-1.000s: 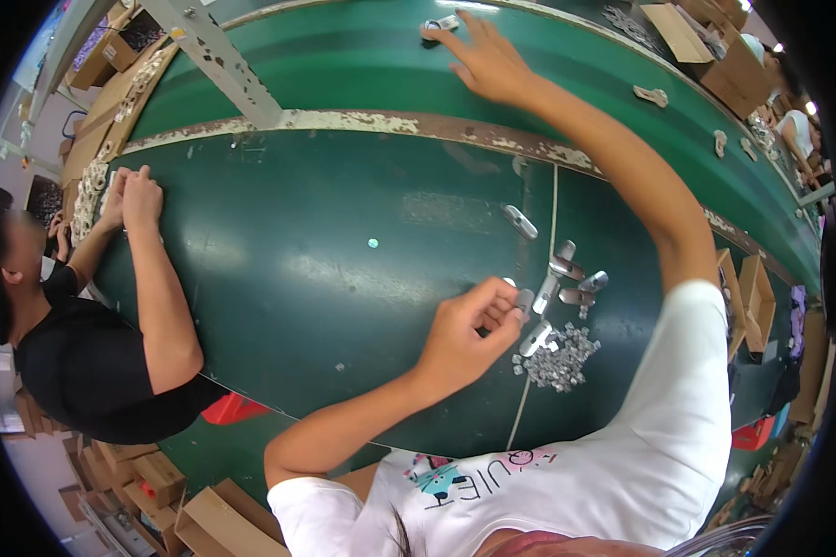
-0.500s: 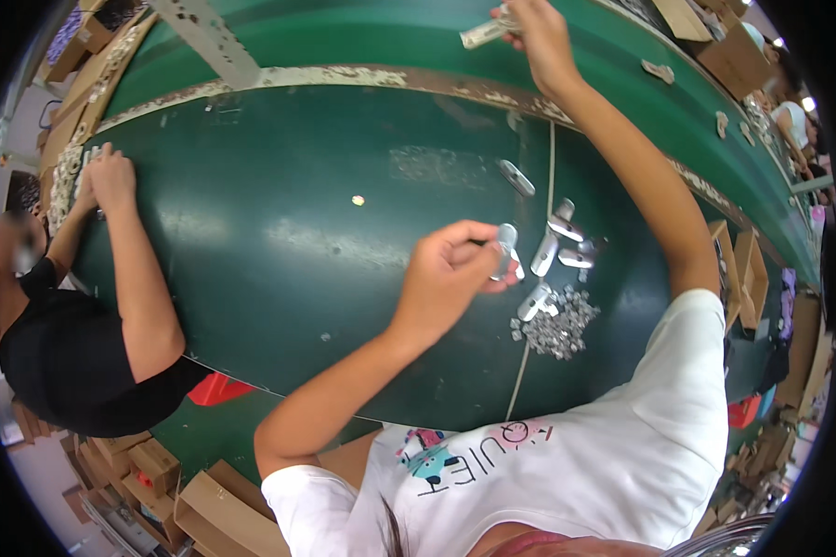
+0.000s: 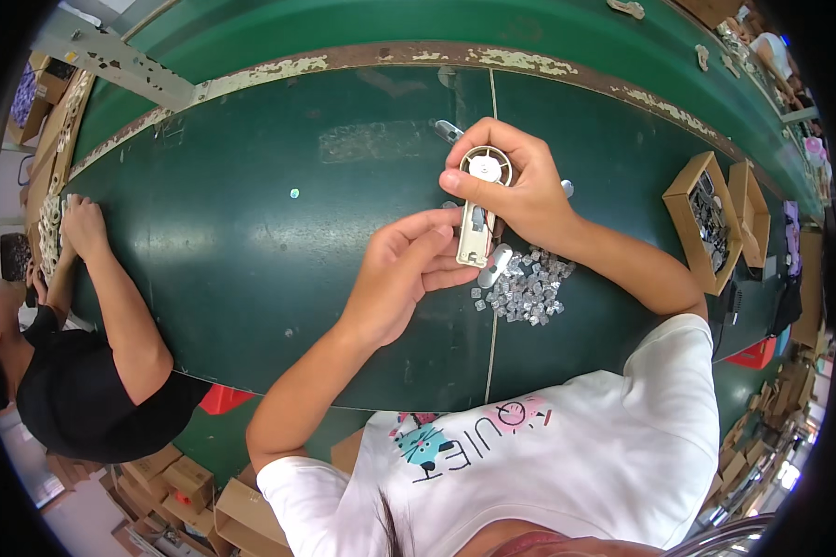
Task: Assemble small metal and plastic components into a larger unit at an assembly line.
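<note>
In front of me, above the table, is a cream plastic fan housing (image 3: 475, 243) with a spoked round head and a narrow handle. My right hand (image 3: 534, 190) grips its round end between thumb and fingers. My left hand (image 3: 385, 274) is closed at the lower end of the handle, thumb and fingers along its side. Whether the left fingers also keep a silver oval piece is hidden. Just below the housing lies a silver oval cover (image 3: 497, 265), beside a pile of small clear square pieces (image 3: 529, 290). Another silver cover (image 3: 448, 131) lies beyond my right fingers.
The dark green table (image 3: 344, 334) has a worn raised rail (image 3: 418, 56) along its far side, with a green belt (image 3: 344, 23) beyond. Open cardboard boxes (image 3: 692, 218) with small parts stand at right. At left a co-worker in black (image 3: 93, 390) handles parts.
My right hand has come back from over the belt with the fan housing. My left hand, earlier holding up a silver oval piece, now meets the housing's handle. The view has shifted.
</note>
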`<state>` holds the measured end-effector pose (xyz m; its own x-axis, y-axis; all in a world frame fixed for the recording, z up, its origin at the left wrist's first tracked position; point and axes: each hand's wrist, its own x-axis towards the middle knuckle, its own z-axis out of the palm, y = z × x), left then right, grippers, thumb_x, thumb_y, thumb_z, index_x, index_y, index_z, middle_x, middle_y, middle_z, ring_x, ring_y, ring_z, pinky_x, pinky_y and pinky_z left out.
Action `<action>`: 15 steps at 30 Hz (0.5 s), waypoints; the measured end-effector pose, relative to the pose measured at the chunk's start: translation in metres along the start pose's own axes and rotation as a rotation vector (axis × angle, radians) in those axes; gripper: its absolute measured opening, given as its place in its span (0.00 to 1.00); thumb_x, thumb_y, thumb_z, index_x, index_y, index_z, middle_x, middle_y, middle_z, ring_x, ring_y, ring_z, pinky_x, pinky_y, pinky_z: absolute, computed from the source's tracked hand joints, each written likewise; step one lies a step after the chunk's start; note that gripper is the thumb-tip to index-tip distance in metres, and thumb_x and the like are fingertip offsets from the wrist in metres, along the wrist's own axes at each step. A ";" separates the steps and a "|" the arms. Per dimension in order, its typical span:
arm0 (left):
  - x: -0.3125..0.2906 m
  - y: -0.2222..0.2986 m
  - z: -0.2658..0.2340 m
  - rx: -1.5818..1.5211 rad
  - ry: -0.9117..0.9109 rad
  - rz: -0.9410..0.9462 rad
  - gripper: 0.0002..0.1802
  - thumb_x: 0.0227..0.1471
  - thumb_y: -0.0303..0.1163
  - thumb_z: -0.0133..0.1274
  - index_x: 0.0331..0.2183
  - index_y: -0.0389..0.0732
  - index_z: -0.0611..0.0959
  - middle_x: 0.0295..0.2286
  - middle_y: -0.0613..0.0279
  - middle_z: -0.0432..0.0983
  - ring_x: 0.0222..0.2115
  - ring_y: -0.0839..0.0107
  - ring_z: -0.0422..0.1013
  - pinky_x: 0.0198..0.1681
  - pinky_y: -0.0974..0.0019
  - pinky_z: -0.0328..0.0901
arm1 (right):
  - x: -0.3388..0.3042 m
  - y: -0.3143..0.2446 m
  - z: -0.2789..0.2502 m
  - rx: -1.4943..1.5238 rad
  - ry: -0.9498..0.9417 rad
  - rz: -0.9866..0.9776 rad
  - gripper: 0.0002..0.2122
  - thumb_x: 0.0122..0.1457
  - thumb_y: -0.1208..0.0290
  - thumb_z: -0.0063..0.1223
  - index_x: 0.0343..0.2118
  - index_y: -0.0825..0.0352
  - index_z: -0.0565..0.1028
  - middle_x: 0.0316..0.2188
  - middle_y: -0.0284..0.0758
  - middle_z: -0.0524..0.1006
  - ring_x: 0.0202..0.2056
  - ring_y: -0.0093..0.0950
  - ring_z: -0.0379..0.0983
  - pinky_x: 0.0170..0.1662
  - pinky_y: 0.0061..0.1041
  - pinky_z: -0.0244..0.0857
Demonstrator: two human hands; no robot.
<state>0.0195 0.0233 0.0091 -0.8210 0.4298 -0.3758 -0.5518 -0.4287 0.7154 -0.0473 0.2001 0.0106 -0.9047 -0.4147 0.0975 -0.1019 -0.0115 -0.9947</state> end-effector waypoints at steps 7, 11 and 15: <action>0.000 -0.002 -0.001 0.049 -0.005 -0.012 0.17 0.59 0.29 0.48 0.49 0.30 0.73 0.39 0.54 0.78 0.40 0.68 0.77 0.44 0.65 0.74 | -0.002 0.006 0.003 -0.056 -0.064 0.001 0.09 0.54 0.79 0.60 0.38 0.70 0.75 0.32 0.31 0.76 0.35 0.16 0.73 0.37 0.15 0.68; -0.002 -0.003 -0.002 0.071 0.007 0.004 0.17 0.58 0.27 0.50 0.48 0.31 0.73 0.39 0.55 0.78 0.40 0.69 0.76 0.44 0.66 0.74 | -0.002 0.009 0.002 -0.201 -0.088 -0.101 0.13 0.53 0.81 0.60 0.43 0.71 0.75 0.37 0.33 0.76 0.39 0.19 0.73 0.40 0.17 0.69; 0.001 -0.006 -0.001 0.135 0.016 0.024 0.18 0.59 0.29 0.50 0.49 0.31 0.73 0.39 0.52 0.78 0.40 0.66 0.76 0.44 0.66 0.74 | 0.001 0.009 0.000 -0.088 -0.123 -0.036 0.15 0.54 0.79 0.59 0.46 0.70 0.75 0.39 0.34 0.76 0.38 0.19 0.73 0.40 0.17 0.69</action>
<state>0.0216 0.0256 0.0037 -0.8365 0.4076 -0.3662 -0.5083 -0.3275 0.7965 -0.0488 0.1995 0.0022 -0.8427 -0.5242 0.1226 -0.1740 0.0497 -0.9835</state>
